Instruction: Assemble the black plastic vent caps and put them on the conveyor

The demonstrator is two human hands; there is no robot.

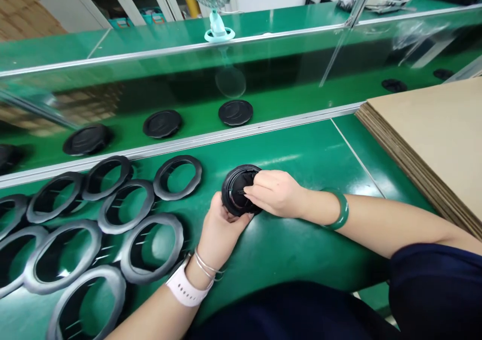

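Nearby, grey rings point(158, 182) left of hand-held black disc point(235, 194), cardboard stack point(433, 129) right

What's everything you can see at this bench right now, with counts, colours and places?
round part: one, black, held above the bench centre
rings: about nine, dark grey, flat on the bench, left
discs: at least six, black, on the belt behind
cardboard sheets: one stack, brown, right
fan: one, pale teal, far ledge
bench: one, green
left hand: cradles the round part from below; white watch on wrist
right hand: fingers pinch the round part's middle; green bangle on wrist
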